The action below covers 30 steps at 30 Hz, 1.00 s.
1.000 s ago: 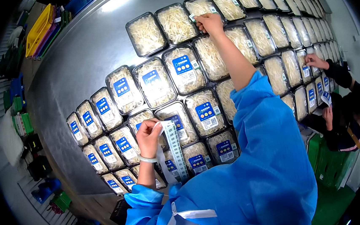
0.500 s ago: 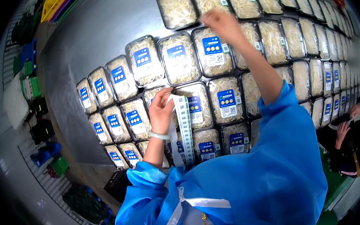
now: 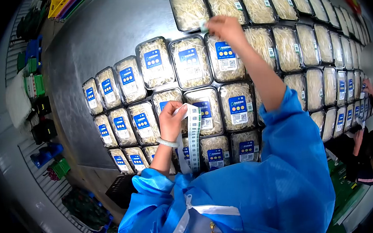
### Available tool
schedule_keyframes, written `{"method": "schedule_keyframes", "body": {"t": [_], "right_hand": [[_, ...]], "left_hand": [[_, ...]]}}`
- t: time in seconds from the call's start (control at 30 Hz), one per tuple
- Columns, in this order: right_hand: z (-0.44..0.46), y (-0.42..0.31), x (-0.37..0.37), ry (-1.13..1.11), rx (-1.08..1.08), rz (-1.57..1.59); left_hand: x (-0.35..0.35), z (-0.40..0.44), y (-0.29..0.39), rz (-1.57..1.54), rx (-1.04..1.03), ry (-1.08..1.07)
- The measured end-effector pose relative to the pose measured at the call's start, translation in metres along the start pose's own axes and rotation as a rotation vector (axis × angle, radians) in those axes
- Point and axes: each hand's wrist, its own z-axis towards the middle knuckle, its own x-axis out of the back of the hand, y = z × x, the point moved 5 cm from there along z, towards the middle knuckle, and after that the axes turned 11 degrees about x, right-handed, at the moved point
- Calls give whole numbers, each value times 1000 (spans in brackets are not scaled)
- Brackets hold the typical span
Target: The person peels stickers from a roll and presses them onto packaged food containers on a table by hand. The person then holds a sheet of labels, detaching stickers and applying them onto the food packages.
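Blue-sleeved right hand (image 3: 228, 29) forward over packs (image 3: 189, 7)

We're in a food-packing room: sprout trays (image 3: 237, 106) line the metal table (image 3: 101, 40) around the right fingers (image 3: 215, 22), plastic crates (image 3: 58, 4) well left of them.

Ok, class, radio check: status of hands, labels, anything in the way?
Left hand pinching label strip. Right hand holding small label, slightly blurred, at lower corner of far row's end tray. Nothing visibly blocking.
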Motion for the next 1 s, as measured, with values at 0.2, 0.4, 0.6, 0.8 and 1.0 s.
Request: {"method": "schedule_keyframes", "body": {"t": [0.2,0.4,0.6,0.8,1.0], "right_hand": [[110,34,7,229,74,-412],[104,7,-5,215,171,-937],[-4,-19,-61,-405,187,-448],[-163,-30,-91,-876,466,-395],[-146,-7,-46,-339,133,-165]], "left_hand": [[-5,-3,5,-6,60,-27],[7,-2,-2,-146,20,17],[11,-9,10,-236,6,47],[6,-12,-4,-144,17,-16],[4,-22,-18,-45,49,20]]}}
